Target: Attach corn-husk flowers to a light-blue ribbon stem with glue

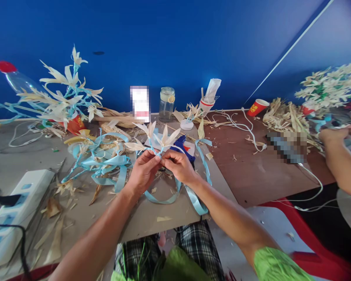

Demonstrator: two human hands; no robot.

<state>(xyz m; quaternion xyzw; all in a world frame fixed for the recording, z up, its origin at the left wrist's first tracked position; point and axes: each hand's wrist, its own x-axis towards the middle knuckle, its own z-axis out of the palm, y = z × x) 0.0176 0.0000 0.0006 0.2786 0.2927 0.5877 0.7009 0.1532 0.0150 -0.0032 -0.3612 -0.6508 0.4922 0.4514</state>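
Above our bench [143,224], our left hand [144,171] and right hand [180,165] pinch the stems [160,150], grip closed, presumably steadying the flowers [170,139].

Yellow characters [253,108] are printed on a red paper cup [259,107] but cannot be made out; the white panel [140,102] is blurred; no text can be read.

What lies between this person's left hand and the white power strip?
In the head view, blue ribbon, a pale husk flower and scattered dry scraps lie between them.
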